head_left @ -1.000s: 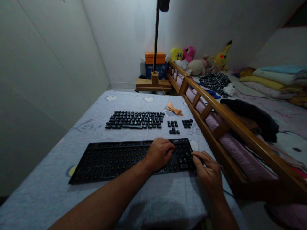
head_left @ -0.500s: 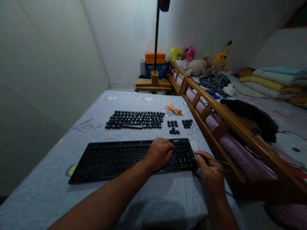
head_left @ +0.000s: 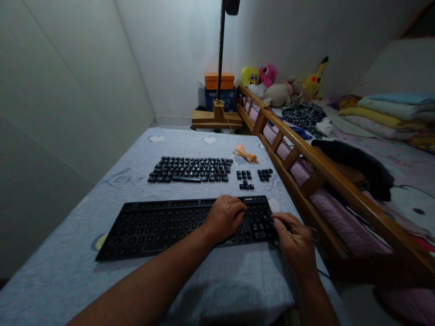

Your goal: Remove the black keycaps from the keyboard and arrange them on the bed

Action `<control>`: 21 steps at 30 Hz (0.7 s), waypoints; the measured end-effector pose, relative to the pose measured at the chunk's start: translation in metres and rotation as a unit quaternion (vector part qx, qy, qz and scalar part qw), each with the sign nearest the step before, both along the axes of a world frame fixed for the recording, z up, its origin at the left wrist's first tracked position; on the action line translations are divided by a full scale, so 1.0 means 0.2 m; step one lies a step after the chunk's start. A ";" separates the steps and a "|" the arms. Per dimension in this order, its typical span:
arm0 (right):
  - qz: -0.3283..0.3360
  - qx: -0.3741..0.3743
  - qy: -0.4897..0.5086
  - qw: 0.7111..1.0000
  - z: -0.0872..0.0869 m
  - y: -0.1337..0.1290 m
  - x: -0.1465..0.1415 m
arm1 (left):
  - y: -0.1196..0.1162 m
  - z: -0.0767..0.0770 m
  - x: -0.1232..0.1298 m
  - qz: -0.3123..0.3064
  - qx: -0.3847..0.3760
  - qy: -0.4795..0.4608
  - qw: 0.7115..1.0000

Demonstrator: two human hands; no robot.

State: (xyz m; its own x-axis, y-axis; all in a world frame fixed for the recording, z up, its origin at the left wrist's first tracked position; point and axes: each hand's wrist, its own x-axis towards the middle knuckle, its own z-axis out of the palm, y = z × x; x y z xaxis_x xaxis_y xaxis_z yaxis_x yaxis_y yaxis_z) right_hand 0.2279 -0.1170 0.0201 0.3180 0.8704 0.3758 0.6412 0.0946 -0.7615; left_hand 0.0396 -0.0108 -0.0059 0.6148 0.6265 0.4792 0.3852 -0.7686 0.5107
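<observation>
A black keyboard, with most of its keycaps off and the round sockets bare, lies across the bed in front of me. My left hand presses down on it right of the middle, fingers curled. At the number pad, where a few keycaps still sit, my right hand pinches a thin wire keycap puller. Its loop sticks out to the right, and its tips reach in among the keys. Behind the keyboard, loose black keycaps are laid out in rows, with smaller groups to their right.
An orange cloth-like piece lies beyond the small keycap groups. A wooden bed rail runs along the right side, with bedding and plush toys past it. A stand with a wooden base and boxes is at the far end. A cable trails by my right wrist.
My right hand has shifted slightly left with the keycap puller, over the number pad. My left hand stays on the keyboard.
</observation>
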 end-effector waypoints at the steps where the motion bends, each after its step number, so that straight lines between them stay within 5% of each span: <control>1: -0.003 0.001 -0.006 1.000 0.00 0.00 0.00 | 0.00 0.00 0.00 0.001 0.000 0.000 1.000; 9: -0.026 -0.035 -0.036 0.998 0.02 0.05 0.01 | 0.00 0.00 0.00 0.000 -0.006 0.014 1.000; 21: 0.020 -0.215 -0.083 0.973 0.15 0.19 0.04 | 0.00 0.00 0.00 -0.002 -0.011 0.011 1.000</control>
State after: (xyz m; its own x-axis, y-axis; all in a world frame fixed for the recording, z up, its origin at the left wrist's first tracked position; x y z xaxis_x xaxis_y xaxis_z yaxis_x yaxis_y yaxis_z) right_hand 0.2352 -0.0794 0.0504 0.2462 0.9690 0.0186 0.7616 -0.1816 -0.6221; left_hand 0.0397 -0.0110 -0.0057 0.6274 0.6347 0.4511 0.3941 -0.7584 0.5191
